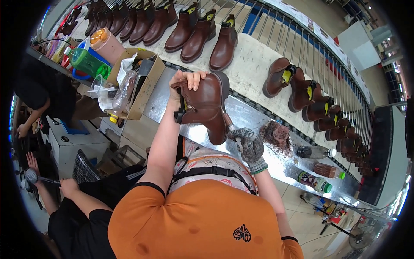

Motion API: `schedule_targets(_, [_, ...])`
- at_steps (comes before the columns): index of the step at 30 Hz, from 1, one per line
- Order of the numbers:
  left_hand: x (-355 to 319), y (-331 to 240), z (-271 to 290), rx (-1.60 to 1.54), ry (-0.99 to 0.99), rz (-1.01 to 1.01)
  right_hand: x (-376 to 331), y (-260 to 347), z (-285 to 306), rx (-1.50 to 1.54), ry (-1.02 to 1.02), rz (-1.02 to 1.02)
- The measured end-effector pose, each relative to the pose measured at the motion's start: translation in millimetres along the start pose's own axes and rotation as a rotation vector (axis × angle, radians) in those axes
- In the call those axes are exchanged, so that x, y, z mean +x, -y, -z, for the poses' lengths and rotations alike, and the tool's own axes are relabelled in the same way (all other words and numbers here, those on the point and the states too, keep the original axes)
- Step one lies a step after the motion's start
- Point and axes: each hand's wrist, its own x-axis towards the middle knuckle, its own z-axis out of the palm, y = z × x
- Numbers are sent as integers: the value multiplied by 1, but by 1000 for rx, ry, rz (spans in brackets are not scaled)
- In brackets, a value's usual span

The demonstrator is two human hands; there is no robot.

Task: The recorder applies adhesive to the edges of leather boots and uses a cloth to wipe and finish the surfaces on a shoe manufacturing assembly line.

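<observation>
The boot (207, 105) in the bare left hand (185, 82) looks like smooth, slightly glossy brown leather. The right hand (248, 144) wears a rough knitted glove. Beneath both, the bench (254, 118) is shiny metal.

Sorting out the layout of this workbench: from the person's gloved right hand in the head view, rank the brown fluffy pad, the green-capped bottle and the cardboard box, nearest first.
From the gloved right hand:
1. Brown fluffy pad, just to its right on the metal bench.
2. Green-capped bottle, farther right, lying near the bench's front edge.
3. Cardboard box, far off to the left, past the brown boot held up in the left hand.
</observation>
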Motion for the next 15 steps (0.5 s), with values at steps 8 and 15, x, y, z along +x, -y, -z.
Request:
schedule_targets(8, [2,-1,12,-52,-10,8,-18,-11,10,74,48,-61])
schedule_targets(15, [4,0,30,-35,-236,73,-43,-19,14,-141,134,-88])
